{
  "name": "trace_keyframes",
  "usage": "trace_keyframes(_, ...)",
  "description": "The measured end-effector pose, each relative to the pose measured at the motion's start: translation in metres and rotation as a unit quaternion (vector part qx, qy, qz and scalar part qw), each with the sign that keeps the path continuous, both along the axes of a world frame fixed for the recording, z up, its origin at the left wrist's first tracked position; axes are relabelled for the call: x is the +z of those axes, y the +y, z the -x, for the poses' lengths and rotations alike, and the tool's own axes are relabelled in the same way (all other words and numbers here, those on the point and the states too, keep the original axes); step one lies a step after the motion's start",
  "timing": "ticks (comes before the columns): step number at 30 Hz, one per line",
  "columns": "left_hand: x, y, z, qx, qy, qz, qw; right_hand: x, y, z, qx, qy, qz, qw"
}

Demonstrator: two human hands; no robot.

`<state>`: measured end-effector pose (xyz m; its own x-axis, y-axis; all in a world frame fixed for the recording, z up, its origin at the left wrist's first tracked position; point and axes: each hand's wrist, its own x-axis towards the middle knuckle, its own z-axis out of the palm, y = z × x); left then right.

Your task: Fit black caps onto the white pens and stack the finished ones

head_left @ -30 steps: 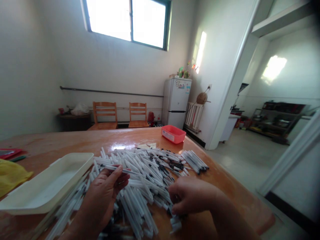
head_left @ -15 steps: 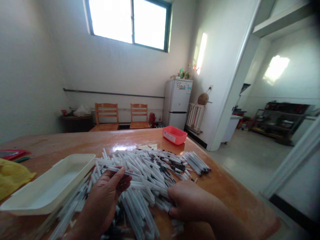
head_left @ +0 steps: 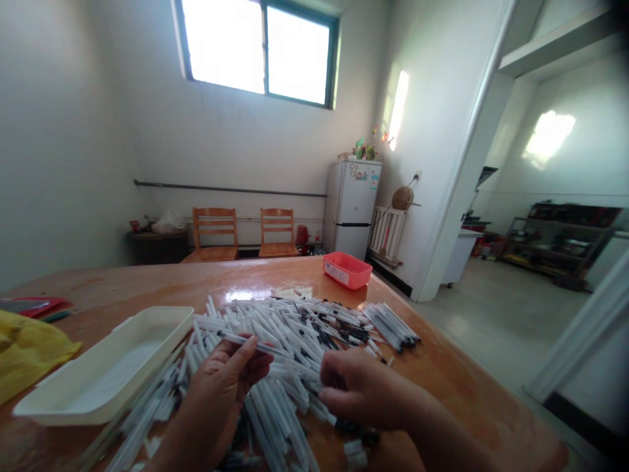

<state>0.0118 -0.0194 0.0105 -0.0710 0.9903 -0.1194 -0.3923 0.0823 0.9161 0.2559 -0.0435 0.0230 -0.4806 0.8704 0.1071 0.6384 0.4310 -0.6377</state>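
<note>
While a person worked at a wide wooden surface point(head_left: 122, 285) in a sunlit room, the left hand point(head_left: 219, 387) stood half closed, thumb and fingers pinching one white pen point(head_left: 248, 344) above a pile. The right hand point(head_left: 363, 390), fingers curled, lay at the pile's near edge, pressed among the pens; whether it had hold of one could not be told. The loose heap of white pens point(head_left: 289, 328), many black-tipped, sprawled across the middle of the surface and spilled toward the person, with a tighter bunch point(head_left: 393, 326) off to the right. A cream plastic tray point(head_left: 105, 373) sat just beside the left hand, with a yellow cloth point(head_left: 24, 354) beyond it at the surface's left edge. A red plastic box point(head_left: 346, 270) stood at the far side of the surface. Farther back, two wooden chairs point(head_left: 213, 233) stood under a bright window point(head_left: 260, 52), near a white refrigerator point(head_left: 350, 200).
</note>
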Motion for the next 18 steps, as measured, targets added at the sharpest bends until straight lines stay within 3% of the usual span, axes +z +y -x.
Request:
trace_keyframes(7,-0.002,-0.005,-0.007,-0.026,0.001,0.000,1.000,-0.008,0.008,0.019,-0.027,0.140,-0.017,0.990)
trace_keyframes(18,-0.001,-0.010,-0.012,-0.048,0.016,-0.002,0.999,-0.016,0.008,0.024,-0.031,0.182,-0.006,0.983)
